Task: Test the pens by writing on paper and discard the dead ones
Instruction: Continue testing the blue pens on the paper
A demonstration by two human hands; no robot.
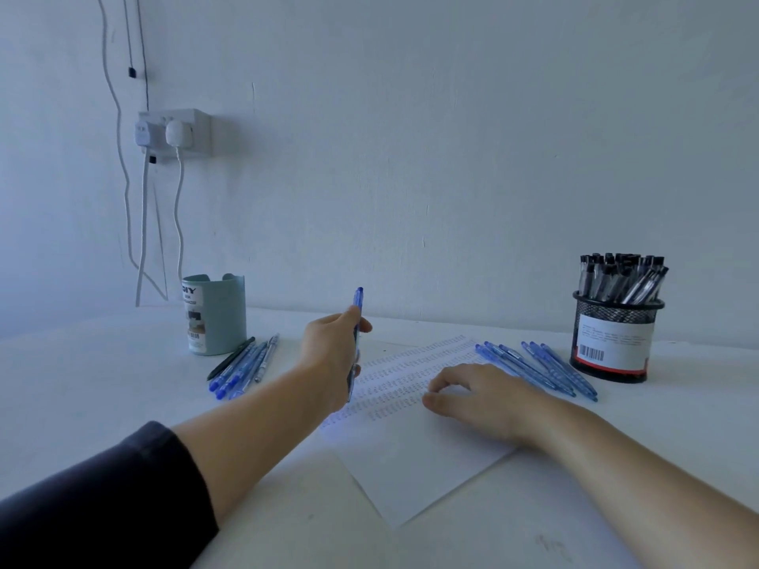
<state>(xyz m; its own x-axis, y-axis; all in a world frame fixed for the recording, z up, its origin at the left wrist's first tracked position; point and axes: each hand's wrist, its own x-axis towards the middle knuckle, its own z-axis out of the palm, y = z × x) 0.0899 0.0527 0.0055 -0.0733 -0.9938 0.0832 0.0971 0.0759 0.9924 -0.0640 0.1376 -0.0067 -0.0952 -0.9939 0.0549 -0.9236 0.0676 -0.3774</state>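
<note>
1. Leftmost, a wall socket carries two white plugs, and their cords hang down behind the white table.
2. Next comes a pale green organizer cup, standing upright, well left of the left hand's fingers.
3. Just beside the cup's base lies a loose bunch of pens, blue ones with one dark one, between the cup and the left forearm.
4. The left hand is raised above the sheet, its fingers curled round a blue pen held nearly upright; the button end stands above the knuckles, and the tip, below the palm, is probably clear of the paper, though the hand hides it.
5. A sheet of paper lies tilted on the table under both hands, with rows of small blue marks covering its far half.
6. The right hand rests on the sheet, fingers loosely bent and holding nothing, fingertips touching the written rows.
7. Just beyond those fingers, a row of blue pens lies side by side, partly on the sheet's far corner.
8. Farthest right, a black mesh pen holder stands upright, full of dark-capped pens.
</note>
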